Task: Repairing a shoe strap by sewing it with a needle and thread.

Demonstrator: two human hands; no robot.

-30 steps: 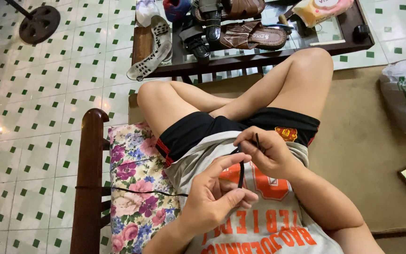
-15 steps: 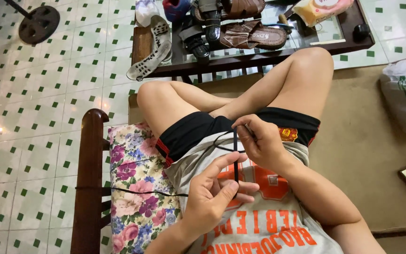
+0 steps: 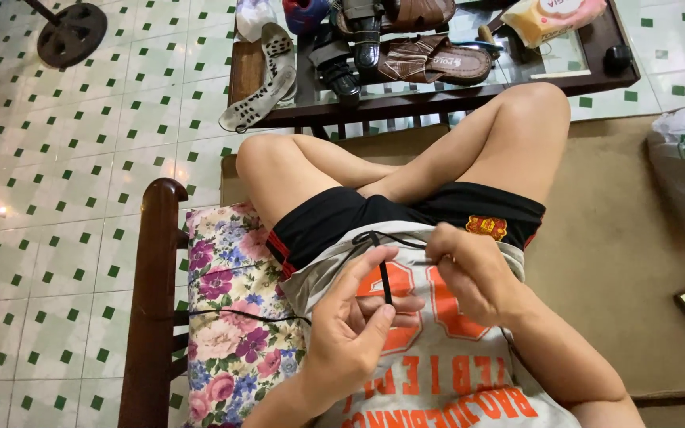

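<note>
Cord (image 3: 384, 279) is being pinched upright in the left hand (image 3: 352, 333) while its loop is being clamped by the right hand (image 3: 469, 273), tightening judged next.

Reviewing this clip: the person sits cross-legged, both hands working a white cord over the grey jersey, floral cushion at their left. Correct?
Not quite: the cord is black, not white, as the head view shows. The left hand and right hand do work it over the grey jersey, floral cushion at their left.
</note>
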